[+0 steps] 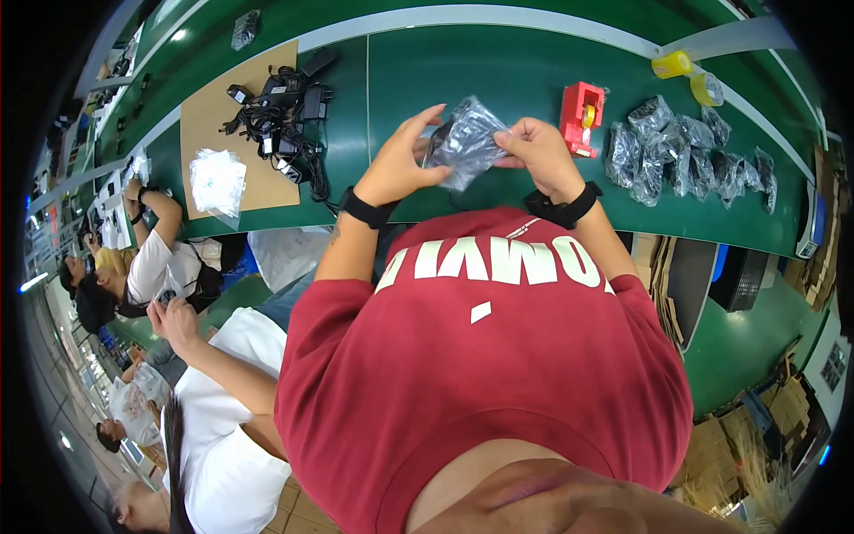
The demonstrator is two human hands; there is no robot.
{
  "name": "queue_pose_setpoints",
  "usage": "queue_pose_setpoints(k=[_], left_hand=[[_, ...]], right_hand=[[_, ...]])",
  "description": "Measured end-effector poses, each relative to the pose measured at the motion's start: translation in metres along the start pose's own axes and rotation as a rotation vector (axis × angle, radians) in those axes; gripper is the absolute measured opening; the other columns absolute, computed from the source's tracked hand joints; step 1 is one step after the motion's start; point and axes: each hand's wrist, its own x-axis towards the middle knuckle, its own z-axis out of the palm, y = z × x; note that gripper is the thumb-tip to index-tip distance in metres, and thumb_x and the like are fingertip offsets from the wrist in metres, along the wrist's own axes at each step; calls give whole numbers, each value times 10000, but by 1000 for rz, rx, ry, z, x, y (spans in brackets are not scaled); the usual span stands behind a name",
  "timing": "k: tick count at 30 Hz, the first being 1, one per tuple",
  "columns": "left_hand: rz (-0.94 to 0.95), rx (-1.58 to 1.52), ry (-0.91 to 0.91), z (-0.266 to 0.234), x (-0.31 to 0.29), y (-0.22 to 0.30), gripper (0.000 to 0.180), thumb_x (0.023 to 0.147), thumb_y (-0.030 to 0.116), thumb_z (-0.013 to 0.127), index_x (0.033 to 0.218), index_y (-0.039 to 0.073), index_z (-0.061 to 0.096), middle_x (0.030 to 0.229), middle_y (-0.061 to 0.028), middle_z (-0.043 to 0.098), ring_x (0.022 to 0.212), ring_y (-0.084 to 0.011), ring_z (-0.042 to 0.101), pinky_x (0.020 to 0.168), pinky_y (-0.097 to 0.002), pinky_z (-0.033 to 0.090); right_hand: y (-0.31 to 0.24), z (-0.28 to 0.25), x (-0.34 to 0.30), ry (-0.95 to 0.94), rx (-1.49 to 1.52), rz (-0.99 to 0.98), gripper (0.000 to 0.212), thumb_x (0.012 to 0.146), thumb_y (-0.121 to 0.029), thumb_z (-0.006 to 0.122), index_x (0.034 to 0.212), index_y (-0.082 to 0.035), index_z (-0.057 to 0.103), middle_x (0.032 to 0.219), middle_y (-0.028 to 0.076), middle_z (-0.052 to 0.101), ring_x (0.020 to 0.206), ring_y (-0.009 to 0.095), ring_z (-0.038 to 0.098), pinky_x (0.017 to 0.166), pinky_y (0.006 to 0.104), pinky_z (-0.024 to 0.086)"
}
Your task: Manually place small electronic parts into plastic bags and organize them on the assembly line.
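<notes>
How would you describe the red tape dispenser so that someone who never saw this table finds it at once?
Start at the long green table and look just past the right hand. The tape dispenser stands there, left of the pile of filled clear bags. It is the only bright red, blocky thing on the table.

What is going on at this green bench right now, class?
A person in a red shirt holds a small clear plastic bag with something dark inside, gripped between the left hand and the right hand above the green table. To the right lie a red tape dispenser and a pile of filled bags. To the left, a tangle of black adapters and cables sits on a cardboard sheet beside a stack of empty bags. Other people work nearby at lower left.
</notes>
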Motion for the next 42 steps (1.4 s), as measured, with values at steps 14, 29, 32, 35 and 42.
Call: queue_pose_setpoints(k=[14, 29, 32, 35, 42], left_hand=[[139, 511, 161, 35, 11, 2, 915, 562, 194, 747, 1284, -27, 230, 1149, -221, 438, 1037, -304, 471, 863, -330, 391], [224, 456, 284, 35, -42, 2, 825, 563, 157, 682, 1262, 13, 268, 1006, -216, 511, 901, -363, 512, 786, -365, 422], [146, 220, 162, 36, -48, 3, 828, 562, 157, 667, 1272, 28, 262, 1047, -209, 497, 965, -321, 506, 830, -339, 402], [51, 39, 85, 31, -49, -4, 859, 535, 157, 645, 1280, 25, 239, 1047, -176, 496, 966, -245, 507, 830, -296, 404], [-105, 148, 124, 35, -25, -15, 821, 572, 110, 642, 1279, 34, 233, 1102, -164, 469, 1006, -242, 492, 865, -301, 381]], right_hand=[[11, 3, -8, 188, -196, -180, 171, 764, -113, 633, 711, 20, 540, 686, 33, 548, 633, 96, 551, 589, 228, 506], [23, 52, -51, 228, -255, -198, 141, 797, -96, 586, 729, 9, 521, 701, 57, 565, 622, 108, 556, 600, 250, 511], [17, 53, -57, 207, -263, -158, 134, 802, -93, 572, 740, 7, 510, 713, 64, 565, 633, 120, 568, 597, 251, 512], [11, 45, -44, 23, -313, -40, 122, 807, -87, 543, 839, 6, 471, 756, 71, 552, 673, 158, 591, 604, 275, 524], [7, -45, -24, 481, -342, -274, 126, 838, -150, 497, 882, -46, 442, 753, 92, 598, 639, 155, 593, 517, 242, 477]])
